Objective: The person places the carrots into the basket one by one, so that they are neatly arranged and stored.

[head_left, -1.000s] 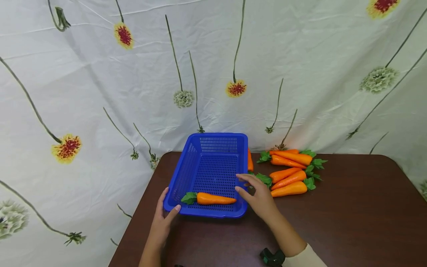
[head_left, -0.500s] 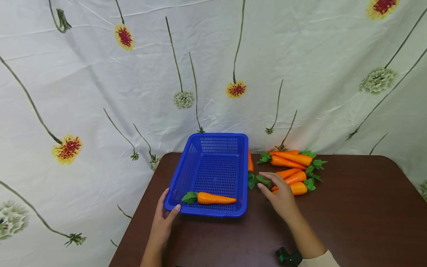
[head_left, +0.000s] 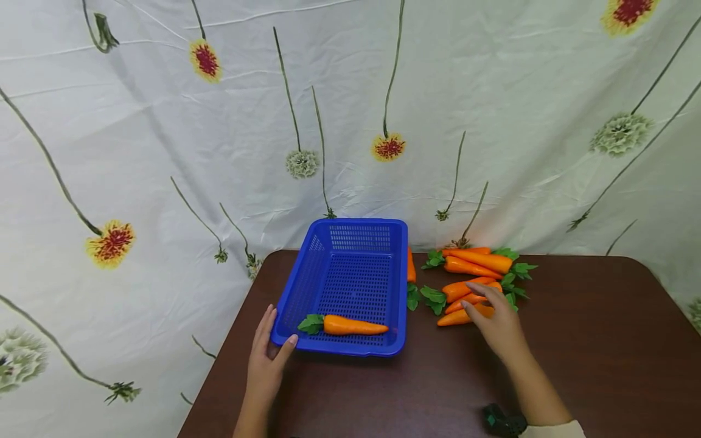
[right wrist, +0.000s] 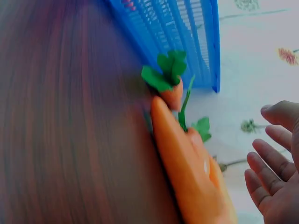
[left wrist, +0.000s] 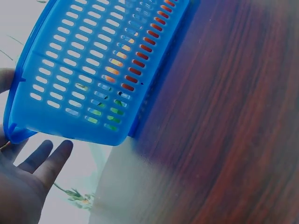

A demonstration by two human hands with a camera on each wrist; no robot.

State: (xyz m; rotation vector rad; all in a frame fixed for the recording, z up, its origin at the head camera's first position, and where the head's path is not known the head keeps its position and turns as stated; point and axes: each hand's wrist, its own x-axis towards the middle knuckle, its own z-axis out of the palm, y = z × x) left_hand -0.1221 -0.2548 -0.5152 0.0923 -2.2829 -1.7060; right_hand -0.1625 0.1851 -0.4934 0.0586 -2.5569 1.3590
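A blue plastic basket (head_left: 354, 347) stands on the table, with one orange carrot (head_left: 354, 326) with green leaves lying across its near end. At the basket's near left corner is my left hand (head_left: 265, 365), thumb tip at the rim and fingers extended along the outside. In the left wrist view several of its fingers (left wrist: 52, 161) are straight and apart from the basket wall. My right hand (head_left: 497, 317) hovers over the nearer group of carrots (head_left: 464, 315), thumb and fingers spread, holding nothing. It partly covers these carrots in the head view.
Behind that group lies another bunch of carrots (head_left: 477, 263). One more carrot (head_left: 411, 267) is mostly hidden beside the basket's right wall. The dark brown table (head_left: 597, 340) ends at a pale flowered cloth (head_left: 520, 121).
My right hand has moved right, from the basket's right rim to over the nearer carrots. My left hand's fingers have straightened slightly at the corner; the basket and its carrot stay put.
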